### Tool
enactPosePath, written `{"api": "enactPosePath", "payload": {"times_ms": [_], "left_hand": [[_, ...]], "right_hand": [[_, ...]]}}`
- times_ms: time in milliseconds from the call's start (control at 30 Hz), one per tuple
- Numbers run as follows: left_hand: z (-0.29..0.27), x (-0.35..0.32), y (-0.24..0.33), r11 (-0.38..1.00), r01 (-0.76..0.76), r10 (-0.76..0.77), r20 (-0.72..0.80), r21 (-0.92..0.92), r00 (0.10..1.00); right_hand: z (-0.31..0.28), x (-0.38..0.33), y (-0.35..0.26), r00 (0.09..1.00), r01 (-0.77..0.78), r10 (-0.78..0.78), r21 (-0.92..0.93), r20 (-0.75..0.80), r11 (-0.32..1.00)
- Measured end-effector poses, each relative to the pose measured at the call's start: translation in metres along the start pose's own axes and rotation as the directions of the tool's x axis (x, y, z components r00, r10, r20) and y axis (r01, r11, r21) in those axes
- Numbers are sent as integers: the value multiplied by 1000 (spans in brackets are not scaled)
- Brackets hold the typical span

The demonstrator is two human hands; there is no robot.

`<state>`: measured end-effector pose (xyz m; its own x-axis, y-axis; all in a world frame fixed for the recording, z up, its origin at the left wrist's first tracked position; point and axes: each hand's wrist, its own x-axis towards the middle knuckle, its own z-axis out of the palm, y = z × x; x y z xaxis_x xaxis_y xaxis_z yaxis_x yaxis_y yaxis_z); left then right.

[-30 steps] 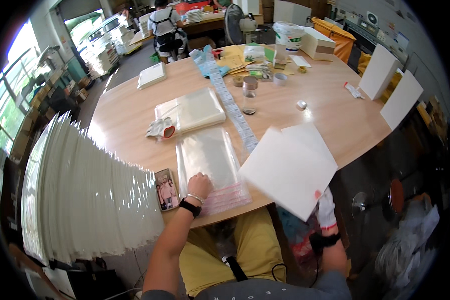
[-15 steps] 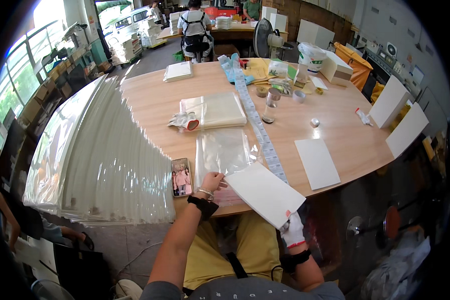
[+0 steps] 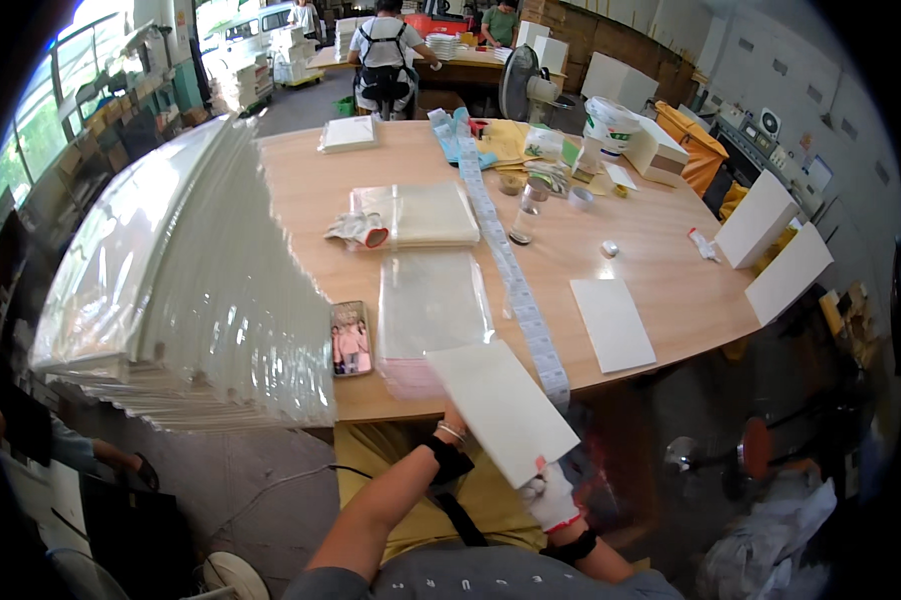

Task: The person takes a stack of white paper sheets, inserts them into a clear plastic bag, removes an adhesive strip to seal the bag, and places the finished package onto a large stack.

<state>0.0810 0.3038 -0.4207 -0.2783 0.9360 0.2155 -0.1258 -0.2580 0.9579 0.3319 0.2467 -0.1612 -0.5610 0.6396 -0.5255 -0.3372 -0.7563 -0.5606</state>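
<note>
A white rectangular board (image 3: 503,410) is held tilted over the table's near edge. My right hand (image 3: 551,497), in a white glove with a red cuff, grips its lower right corner. My bare left hand (image 3: 455,418) is at the board's left edge, with its fingers hidden behind the board. Just beyond lies a clear plastic bag (image 3: 433,300) with a pinkish lower band, flat on the table. A phone (image 3: 351,338) with a picture on it rests left of the bag. Further back, a white glove (image 3: 357,230) lies against a pile of clear bags (image 3: 433,213).
A large fanned stack of filled clear sleeves (image 3: 196,290) covers the table's left side. A label strip (image 3: 511,265) runs lengthwise. To the right are another white board (image 3: 614,325), a glass jar (image 3: 527,215) and standing white panels (image 3: 789,275). People work at a far table.
The white board has come down and nearer to me. My left hand has moved from its upper left corner to behind its left edge, while my right hand keeps its grip.
</note>
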Motion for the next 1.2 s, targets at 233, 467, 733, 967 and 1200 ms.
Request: {"api": "enactPosePath", "payload": {"times_ms": [233, 467, 733, 967, 1200], "left_hand": [[81, -76, 59, 939, 249, -257, -1, -238, 966], [83, -72, 82, 772, 467, -531, -34, -431, 847], [31, -93, 134, 769, 631, -635, -242, -103, 733], [41, -93, 153, 696, 511, -665, -184, -504, 724], [35, -86, 158, 668, 556, -715, -218, -495, 665]], "right_hand": [[-6, 14, 28, 1000, -16, 16, 29, -13, 999], [-16, 143, 28, 988, 3, -40, 243, 148, 970], [-2, 99, -19, 971, -17, 199, -797, 130, 603], [47, 115, 33, 679, 653, -197, -705, 707, -279], [-13, 117, -71, 678, 703, -363, -419, 639, 575]]}}
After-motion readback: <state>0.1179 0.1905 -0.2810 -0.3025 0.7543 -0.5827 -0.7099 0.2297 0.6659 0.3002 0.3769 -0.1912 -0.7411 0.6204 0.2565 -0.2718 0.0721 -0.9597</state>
